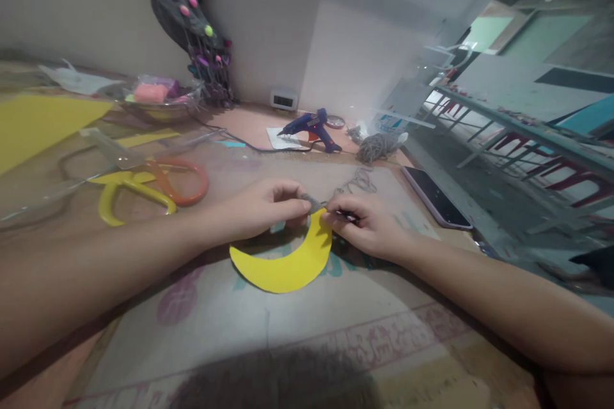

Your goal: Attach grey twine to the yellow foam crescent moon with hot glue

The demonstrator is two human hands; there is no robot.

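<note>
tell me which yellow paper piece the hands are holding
The crescent-shaped yellow piece, pinched at its tip by both hands; the big yellow sheet lies untouched at far left.

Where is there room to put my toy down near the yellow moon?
Free: the mat below the yellow moon, between both arms. Crowded: by the scissors left, and around the glue gun, yarn and phone.
</note>
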